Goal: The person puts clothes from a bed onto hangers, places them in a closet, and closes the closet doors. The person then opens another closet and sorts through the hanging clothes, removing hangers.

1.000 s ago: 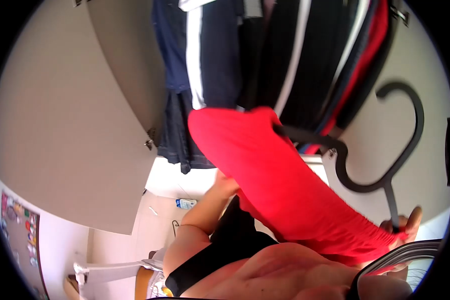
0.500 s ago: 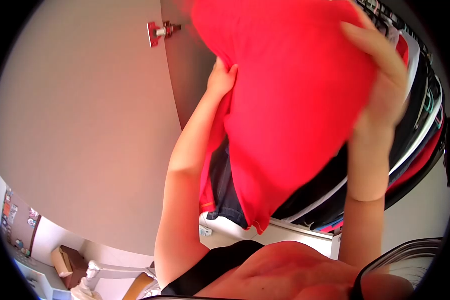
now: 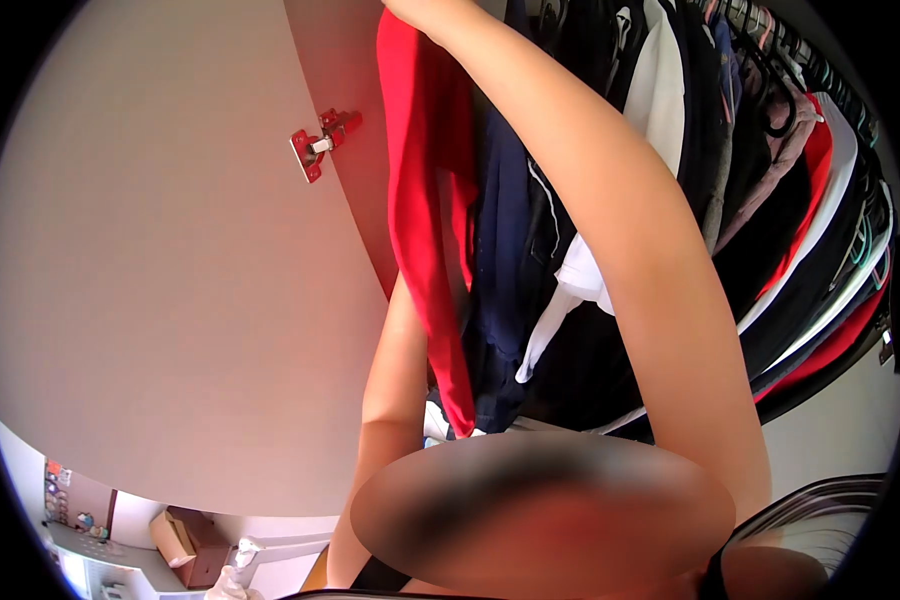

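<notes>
Both arms are raised in front of the body. The right upper arm [image 3: 705, 380] rises steeply to a bent elbow [image 3: 665, 230], and the right forearm [image 3: 570, 130] slants up and across toward the left side. Only part of the right hand [image 3: 410, 8] shows at the top edge, its fingers out of sight. The left arm [image 3: 395, 390] reaches nearly straight up, its upper forearm and the left hand hidden. The chest [image 3: 540, 510] is blurred.
</notes>
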Action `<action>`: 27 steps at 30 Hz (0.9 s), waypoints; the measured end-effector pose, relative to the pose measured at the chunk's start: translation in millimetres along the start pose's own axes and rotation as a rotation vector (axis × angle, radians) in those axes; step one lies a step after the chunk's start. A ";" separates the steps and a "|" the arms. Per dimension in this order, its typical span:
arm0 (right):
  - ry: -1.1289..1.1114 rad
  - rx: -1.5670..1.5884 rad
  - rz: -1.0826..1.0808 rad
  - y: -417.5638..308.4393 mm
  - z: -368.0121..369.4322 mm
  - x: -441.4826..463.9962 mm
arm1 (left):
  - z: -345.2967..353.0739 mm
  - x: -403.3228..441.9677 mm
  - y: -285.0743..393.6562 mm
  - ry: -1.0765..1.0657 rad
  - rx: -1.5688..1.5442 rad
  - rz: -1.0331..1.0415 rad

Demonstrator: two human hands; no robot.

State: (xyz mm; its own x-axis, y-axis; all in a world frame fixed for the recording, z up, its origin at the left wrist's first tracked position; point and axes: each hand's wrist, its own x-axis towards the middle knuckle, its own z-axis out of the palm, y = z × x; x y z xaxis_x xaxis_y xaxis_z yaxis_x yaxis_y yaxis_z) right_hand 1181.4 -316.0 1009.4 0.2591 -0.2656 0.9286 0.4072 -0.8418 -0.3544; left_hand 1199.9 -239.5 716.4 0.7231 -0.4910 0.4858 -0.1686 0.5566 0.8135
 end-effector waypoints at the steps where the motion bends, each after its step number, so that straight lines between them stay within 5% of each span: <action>1: -0.050 -0.021 0.079 5.7 -2.1 -0.8 | -1.6 -9.4 4.3 -0.021 -0.075 -0.014; 4: -0.012 -0.138 0.212 46.0 -2.0 -10.6 | -8.4 -23.5 8.8 -0.081 -0.054 0.034; 8: -0.129 -0.139 0.128 78.8 -3.3 -73.3 | -25.0 -17.9 -42.2 -0.159 0.179 0.132; 12: -0.220 -0.508 -0.154 57.6 -27.2 -209.4 | -41.7 -32.4 -128.3 -0.154 0.440 0.275; 14: -0.478 -0.709 -0.527 58.8 -32.2 -234.4 | -45.0 -33.8 -123.5 -0.120 0.744 0.236; 16: -0.760 -0.402 -0.425 58.8 -28.2 -285.3 | -80.5 -14.5 -193.5 -0.228 0.902 0.240; 18: -0.895 -0.555 -0.834 101.6 -24.1 -358.8 | -94.8 -29.9 -214.7 -0.147 0.913 -0.003; 19: -1.263 -0.583 -0.754 119.0 -24.5 -402.3 | -98.7 -41.4 -218.9 -0.060 0.874 -0.183; 20: -1.594 -0.586 -0.543 133.5 -38.0 -443.5 | -101.7 -53.7 -239.2 -0.047 0.880 -0.026; 22: -1.554 -0.598 -0.698 190.0 -63.1 -529.1 | -105.7 -78.6 -262.0 -0.045 0.941 -0.168; 27: -1.323 -0.529 -0.586 317.4 -50.5 -632.7 | -107.3 -149.8 -251.3 -0.043 0.924 -0.278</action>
State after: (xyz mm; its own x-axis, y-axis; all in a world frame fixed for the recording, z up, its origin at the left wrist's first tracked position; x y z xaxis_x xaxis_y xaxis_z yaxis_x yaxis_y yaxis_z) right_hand 1102.5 -438.9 315.0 0.8619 0.5037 0.0592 0.4528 -0.8169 0.3574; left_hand 1205.8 -233.9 404.9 0.7948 -0.5599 0.2339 -0.4687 -0.3218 0.8226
